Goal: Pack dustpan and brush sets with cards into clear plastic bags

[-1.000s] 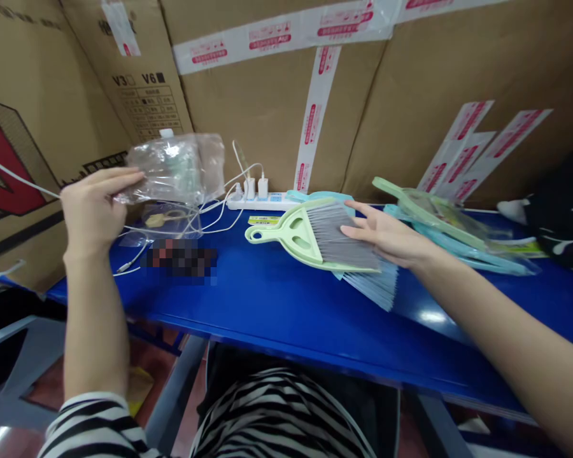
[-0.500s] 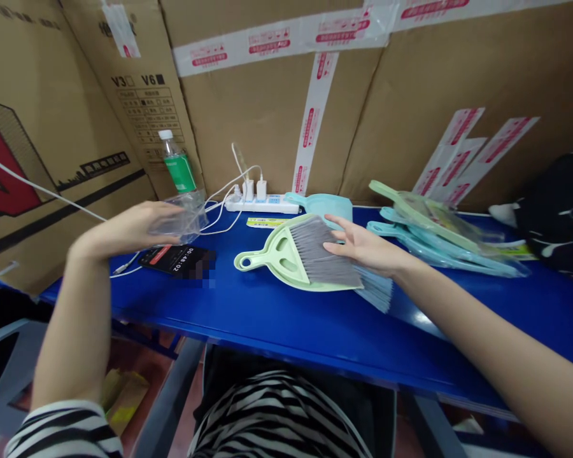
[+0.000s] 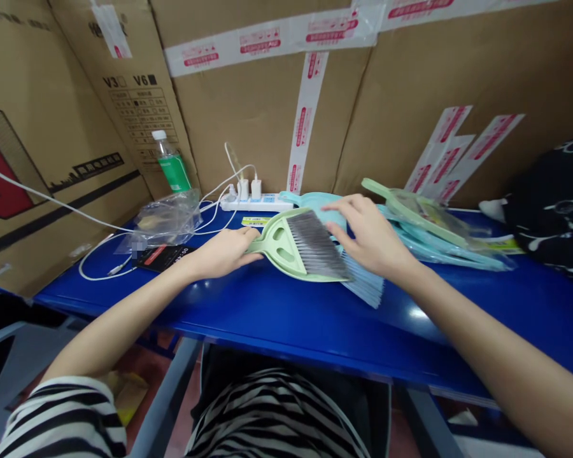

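While left fingers [image 3: 252, 258] clamp one green dustpan-and-brush set [image 3: 293, 245], right fingers [image 3: 342, 236] apart near gray bristles [image 3: 318, 247]

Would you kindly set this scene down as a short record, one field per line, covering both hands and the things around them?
Left hand: grasping the handle of a light-green plastic dustpan-and-brush set
Right hand: thumb and fingers apart, near the grey bristles; contact unclear
Behind the set: light-blue plastic dustpan, white plastic power strip
Far left: clear plastic bottle with green label, crumpled transparent bag, black phone
Surface: blue tabletop
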Available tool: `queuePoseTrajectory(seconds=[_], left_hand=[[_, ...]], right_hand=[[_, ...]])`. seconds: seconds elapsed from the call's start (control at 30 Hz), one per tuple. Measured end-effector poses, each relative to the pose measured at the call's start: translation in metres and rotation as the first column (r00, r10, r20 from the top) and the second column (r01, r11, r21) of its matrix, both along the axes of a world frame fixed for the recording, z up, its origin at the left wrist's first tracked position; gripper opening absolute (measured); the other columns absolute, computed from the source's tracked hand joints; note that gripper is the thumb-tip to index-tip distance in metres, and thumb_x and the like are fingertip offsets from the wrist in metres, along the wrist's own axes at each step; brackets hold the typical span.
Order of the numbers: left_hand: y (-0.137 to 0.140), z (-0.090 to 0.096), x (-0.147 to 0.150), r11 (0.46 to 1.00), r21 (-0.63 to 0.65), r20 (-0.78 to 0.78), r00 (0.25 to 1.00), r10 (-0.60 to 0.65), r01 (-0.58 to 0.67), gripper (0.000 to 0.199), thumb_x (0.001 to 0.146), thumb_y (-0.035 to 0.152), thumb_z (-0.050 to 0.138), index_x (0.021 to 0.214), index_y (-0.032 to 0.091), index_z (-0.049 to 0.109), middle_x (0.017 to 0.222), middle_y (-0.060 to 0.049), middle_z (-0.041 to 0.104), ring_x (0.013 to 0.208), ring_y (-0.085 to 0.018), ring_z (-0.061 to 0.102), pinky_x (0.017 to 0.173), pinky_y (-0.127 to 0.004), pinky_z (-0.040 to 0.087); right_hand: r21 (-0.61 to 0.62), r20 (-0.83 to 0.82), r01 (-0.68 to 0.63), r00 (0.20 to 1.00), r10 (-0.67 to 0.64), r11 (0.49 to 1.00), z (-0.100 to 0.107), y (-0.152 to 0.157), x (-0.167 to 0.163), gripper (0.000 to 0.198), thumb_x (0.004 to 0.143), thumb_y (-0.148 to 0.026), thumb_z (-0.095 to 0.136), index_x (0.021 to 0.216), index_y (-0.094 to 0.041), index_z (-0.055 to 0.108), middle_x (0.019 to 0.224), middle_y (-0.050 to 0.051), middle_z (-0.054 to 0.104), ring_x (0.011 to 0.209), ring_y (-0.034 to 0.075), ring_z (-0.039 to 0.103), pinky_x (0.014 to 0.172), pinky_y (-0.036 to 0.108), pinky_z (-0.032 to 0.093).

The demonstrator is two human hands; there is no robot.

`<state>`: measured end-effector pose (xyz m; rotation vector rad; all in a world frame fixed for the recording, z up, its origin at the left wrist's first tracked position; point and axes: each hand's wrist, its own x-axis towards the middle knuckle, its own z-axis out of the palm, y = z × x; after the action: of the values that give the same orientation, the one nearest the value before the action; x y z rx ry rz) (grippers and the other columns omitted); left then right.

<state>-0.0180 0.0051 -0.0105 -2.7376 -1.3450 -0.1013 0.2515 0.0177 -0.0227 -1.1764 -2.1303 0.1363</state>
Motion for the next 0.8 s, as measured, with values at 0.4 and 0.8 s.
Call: queuePoseTrajectory(seconds=[0.4, 0.8], left_hand=[[0.008, 0.011, 0.023, 0.990, 0.072, -0.002, 0.992, -0.124, 0.124, 0.034, 0.097, 0.034, 0.052, 0.123, 0.013, 0.054, 0.114, -0.014, 0.069, 0.099, -0.026, 0.069, 0.085, -0.036, 0.054], [0.110, 0.043, 0.040, 0.986, 0.118, 0.094, 0.987, -0.133, 0.122, 0.034, 0.092, 0.030, 0.054, 0.118, 0.010, 0.064, 0.113, -0.013, 0.059, 0.106, -0.025, 0.060, 0.095, -0.040, 0.047]], right_hand=[[0.066, 0.269, -0.131, 0.957, 0.109, 0.989, -0.011, -0.027, -0.033, 0.028, 0.087, -0.038, 0.064, 0.068, -0.019, 0.061, 0.082, 0.007, 0.053, 0.084, 0.024, 0.048, 0.076, 0.039, 0.040], [0.348, 0.462, 0.151, 0.831, -0.309, 0.925, 0.008, -0.055, -0.024, 0.041, 0.096, -0.026, 0.037, 0.083, -0.013, 0.073, 0.085, 0.018, 0.062, 0.087, 0.031, 0.049, 0.074, 0.043, 0.034]])
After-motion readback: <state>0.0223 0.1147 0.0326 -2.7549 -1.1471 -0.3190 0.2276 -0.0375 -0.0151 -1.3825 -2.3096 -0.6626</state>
